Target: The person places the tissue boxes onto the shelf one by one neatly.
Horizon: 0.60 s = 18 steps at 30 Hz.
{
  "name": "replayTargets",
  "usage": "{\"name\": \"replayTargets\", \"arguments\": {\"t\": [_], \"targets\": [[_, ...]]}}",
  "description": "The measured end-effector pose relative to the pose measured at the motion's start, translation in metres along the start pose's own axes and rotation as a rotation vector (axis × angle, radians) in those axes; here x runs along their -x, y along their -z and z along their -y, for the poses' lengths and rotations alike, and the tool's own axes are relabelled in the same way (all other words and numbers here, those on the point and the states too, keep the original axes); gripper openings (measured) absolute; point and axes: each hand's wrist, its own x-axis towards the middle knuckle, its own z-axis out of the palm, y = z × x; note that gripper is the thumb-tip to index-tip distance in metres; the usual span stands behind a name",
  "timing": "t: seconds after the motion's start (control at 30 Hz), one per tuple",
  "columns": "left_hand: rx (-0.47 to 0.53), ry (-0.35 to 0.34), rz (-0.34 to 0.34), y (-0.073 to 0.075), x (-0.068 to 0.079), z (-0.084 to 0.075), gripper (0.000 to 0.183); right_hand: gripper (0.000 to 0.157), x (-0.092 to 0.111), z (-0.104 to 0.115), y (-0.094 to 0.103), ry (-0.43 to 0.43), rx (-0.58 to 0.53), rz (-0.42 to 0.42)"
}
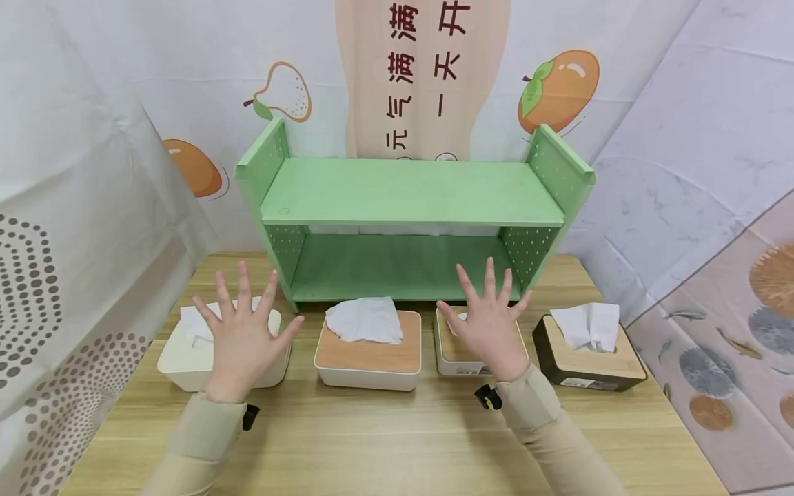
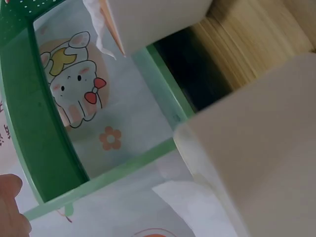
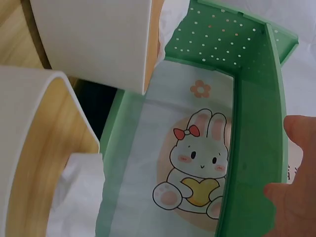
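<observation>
My left hand (image 1: pixel 242 341) is spread with straight fingers over the cream tissue box (image 1: pixel 180 362), covering part of it. Its fingertips (image 2: pixel 10 190) show at the left edge of the left wrist view. My right hand (image 1: pixel 491 327), also spread wide, is above the small white tissue box with a wooden lid (image 1: pixel 459 344) and partly hides it. Neither hand holds anything. Between them sits a wider white tissue box with an orange-brown lid (image 1: pixel 372 358), a white tissue sticking out. A black tissue box with a light wooden lid (image 1: pixel 633 365) stands right of my right hand.
Behind the boxes stands a green two-tier shelf (image 1: pixel 409 193) with perforated side panels. It sits at the back of the wooden table (image 1: pixel 384 441), against a printed cloth backdrop (image 1: pixel 205 69). Similar cloth hangs on both sides.
</observation>
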Motion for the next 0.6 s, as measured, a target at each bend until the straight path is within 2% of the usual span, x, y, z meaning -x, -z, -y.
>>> {"name": "replayTargets", "arguments": {"t": [0.17, 0.37, 0.6], "targets": [[-0.007, 0.012, 0.01, 0.002, 0.003, 0.009, 0.078, 0.073, -0.003, 0.008, -0.008, 0.026, 0.014, -0.006], [-0.027, 0.024, 0.015, 0.004, 0.01, 0.021, 0.078, 0.072, -0.005, 0.024, -0.017, 0.058, -0.05, -0.001], [-0.036, 0.053, 0.031, 0.006, 0.022, 0.044, 0.077, 0.07, -0.008, 0.047, -0.028, 0.092, -0.078, 0.013]]}}
